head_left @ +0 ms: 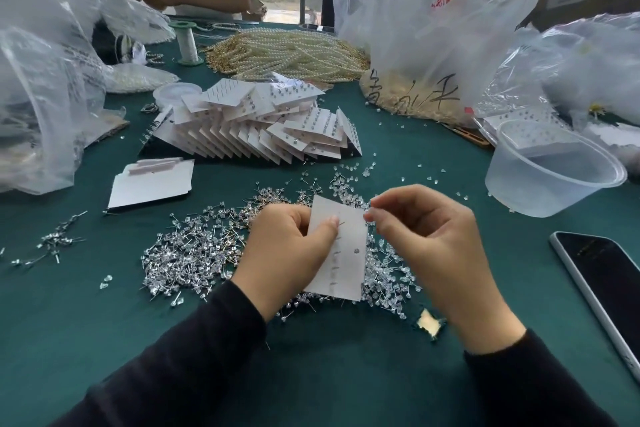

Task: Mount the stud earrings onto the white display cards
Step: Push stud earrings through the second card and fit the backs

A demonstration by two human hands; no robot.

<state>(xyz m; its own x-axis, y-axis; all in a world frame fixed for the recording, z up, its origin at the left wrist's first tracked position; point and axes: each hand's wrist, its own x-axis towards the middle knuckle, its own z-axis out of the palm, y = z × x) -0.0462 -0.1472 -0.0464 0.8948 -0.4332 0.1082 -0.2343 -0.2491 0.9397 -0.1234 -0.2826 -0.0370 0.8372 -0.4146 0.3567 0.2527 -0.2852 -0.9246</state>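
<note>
My left hand point(287, 250) holds a white display card point(346, 253) upright by its left edge, back side toward me, with several stud posts sticking out in a column and one clear backing fitted at the right. My right hand point(426, 236) pinches something tiny at the card's upper right edge; what it is I cannot tell. Under both hands lies a heap of loose stud earrings point(194, 253) on the green table. Clear plastic backings point(391, 281) lie scattered to the right of the card.
A fanned stack of filled cards point(263, 125) lies behind, blank cards point(152, 184) at left. A clear plastic tub point(550, 170) and a phone point(602, 281) sit at right. Pearl strands point(287, 52), a spool point(187, 42), plastic bags and another person are at the far side.
</note>
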